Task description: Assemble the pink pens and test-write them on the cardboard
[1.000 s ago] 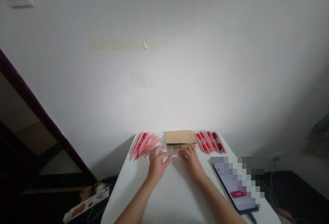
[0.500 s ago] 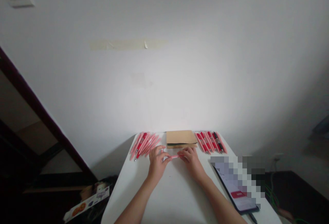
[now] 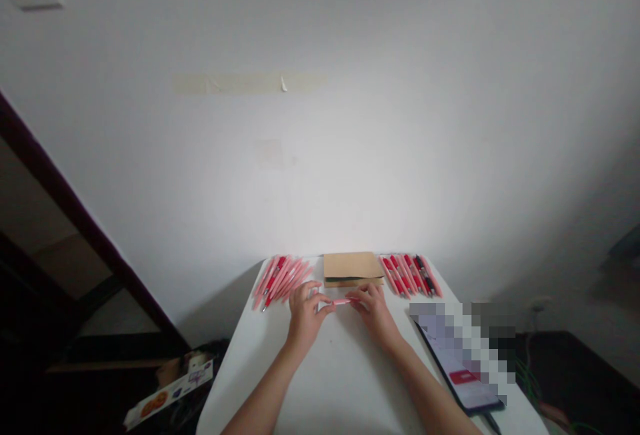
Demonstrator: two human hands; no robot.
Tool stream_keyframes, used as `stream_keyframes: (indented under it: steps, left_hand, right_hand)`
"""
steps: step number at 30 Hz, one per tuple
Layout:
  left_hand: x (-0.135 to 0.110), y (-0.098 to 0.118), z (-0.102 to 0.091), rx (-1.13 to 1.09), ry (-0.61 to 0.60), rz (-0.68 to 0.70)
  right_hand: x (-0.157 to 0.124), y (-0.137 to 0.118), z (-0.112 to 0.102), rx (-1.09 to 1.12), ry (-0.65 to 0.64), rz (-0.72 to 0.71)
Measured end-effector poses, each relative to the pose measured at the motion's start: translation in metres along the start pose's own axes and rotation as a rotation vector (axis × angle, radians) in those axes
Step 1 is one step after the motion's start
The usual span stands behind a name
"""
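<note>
A pink pen [image 3: 342,302] lies crosswise between my two hands above the white table. My left hand [image 3: 305,312] pinches its left end between thumb and fingers. At the other end, my right hand [image 3: 373,308] has its fingertips closed on the pen. To the left lies a loose heap of pink and red pens [image 3: 283,278], just beyond my left hand. A brown cardboard-coloured notebook [image 3: 353,266] rests behind my hands, by the wall. Right of it, pink, red and black pens [image 3: 410,276] lie side by side in a row.
A phone [image 3: 457,358], partly pixelated, lies on the right side of the white table [image 3: 330,388] with a cable at its lower end. The wall [image 3: 320,208] rises directly behind the table. A printed box [image 3: 170,395] stands low at the left, off the table.
The pen between my hands has turned slightly, and its pale side shows more. My fingers have shifted a little; both hands stay in nearly the same place.
</note>
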State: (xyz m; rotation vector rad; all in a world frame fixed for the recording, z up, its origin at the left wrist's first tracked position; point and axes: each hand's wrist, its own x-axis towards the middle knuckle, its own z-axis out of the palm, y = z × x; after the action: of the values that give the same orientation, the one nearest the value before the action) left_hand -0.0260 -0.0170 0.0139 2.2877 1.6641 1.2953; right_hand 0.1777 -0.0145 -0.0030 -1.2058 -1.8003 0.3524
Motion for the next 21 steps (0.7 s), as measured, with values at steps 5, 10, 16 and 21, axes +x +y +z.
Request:
stream_keyframes:
  steps: [5,10,16,21]
  left_hand:
    - [-0.0001,-0.0013,0.0002,0.004,0.011,-0.003]
    - [0.0004,-0.0012,-0.0007,-0.003,0.02,-0.006]
    - [0.0008,-0.001,-0.0012,-0.002,0.003,-0.022]
    - [0.0012,-0.0008,-0.002,0.008,-0.009,-0.041]
  right_hand:
    - [0.0006,-0.0022,-0.0028,0.007,-0.006,0.017]
    - [0.002,-0.0023,-0.0037,0.061,0.0,0.048]
    - [0.0037,0.0019,-0.0014,0.143,0.029,0.096]
    - [0.0042,0.0028,-0.0002,0.189,0.048,0.128]
